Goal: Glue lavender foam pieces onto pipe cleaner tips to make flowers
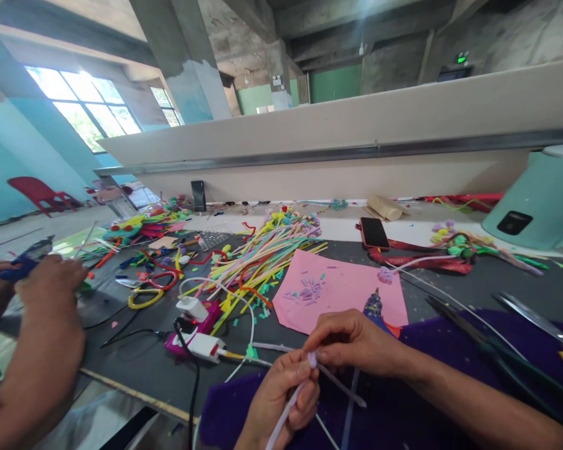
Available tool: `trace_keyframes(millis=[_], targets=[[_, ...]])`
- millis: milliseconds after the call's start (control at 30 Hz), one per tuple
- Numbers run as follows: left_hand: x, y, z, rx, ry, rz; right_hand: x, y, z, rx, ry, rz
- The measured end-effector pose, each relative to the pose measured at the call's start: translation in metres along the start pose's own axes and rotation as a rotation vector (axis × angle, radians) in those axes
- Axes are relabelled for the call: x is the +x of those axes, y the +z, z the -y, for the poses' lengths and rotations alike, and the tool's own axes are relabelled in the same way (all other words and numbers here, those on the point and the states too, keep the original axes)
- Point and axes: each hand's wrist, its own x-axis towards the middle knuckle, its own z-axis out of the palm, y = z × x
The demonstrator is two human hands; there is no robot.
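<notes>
My left hand [288, 390], at the bottom centre, is closed on a pale lilac fuzzy stem [284, 417] that runs down past the palm. My right hand [351, 344] pinches the small lilac bundle [312, 359] at the stem's top, and the fingertips of both hands meet there. Another lilac stem end sticks out to the lower right beneath my right hand. Just behind my right hand, a blue glue gun [374, 307] lies with its nozzle up on the edge of a pink sheet [340, 275]. Short lilac pieces [309, 289] are scattered on that sheet.
Another person's hands [51, 281] hold a blue tool at left. A magenta power strip [209, 325] with cables, a heap of coloured stems [258, 256], scissors [157, 281], a phone [374, 232], long dark pliers [478, 337] and a teal container [535, 200] surround the work area.
</notes>
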Motion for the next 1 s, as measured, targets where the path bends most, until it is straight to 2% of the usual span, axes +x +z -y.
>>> trace_keyframes(millis=[167, 333, 467, 600, 700, 833, 900, 1000], targets=[[0.0, 0.0, 0.003, 0.046, -0.004, -0.04, -0.001, 0.0, -0.003, 0.088, 0.072, 0.022], [-0.001, 0.003, 0.004, 0.122, 0.032, -0.192, 0.002, -0.001, -0.001, 0.135, 0.141, -0.018], [-0.003, 0.012, -0.004, 0.163, 0.157, -0.357, 0.004, 0.001, -0.001, 0.098, 0.224, -0.113], [-0.005, 0.029, -0.014, 0.181, 0.315, -0.479, 0.003, 0.01, -0.003, 0.041, 0.317, -0.112], [-0.003, 0.041, -0.019, 0.208, 0.365, -0.509, 0.001, 0.018, -0.002, 0.017, 0.324, -0.114], [0.002, 0.052, -0.02, 0.287, 0.458, -0.51, 0.0, 0.024, 0.0, 0.093, 0.305, -0.128], [0.005, 0.053, -0.019, 0.317, 0.502, -0.508, 0.0, 0.024, 0.0, 0.122, 0.29, -0.146], [0.007, 0.048, -0.016, 0.308, 0.469, -0.502, 0.001, 0.023, 0.0, 0.145, 0.276, -0.125]])
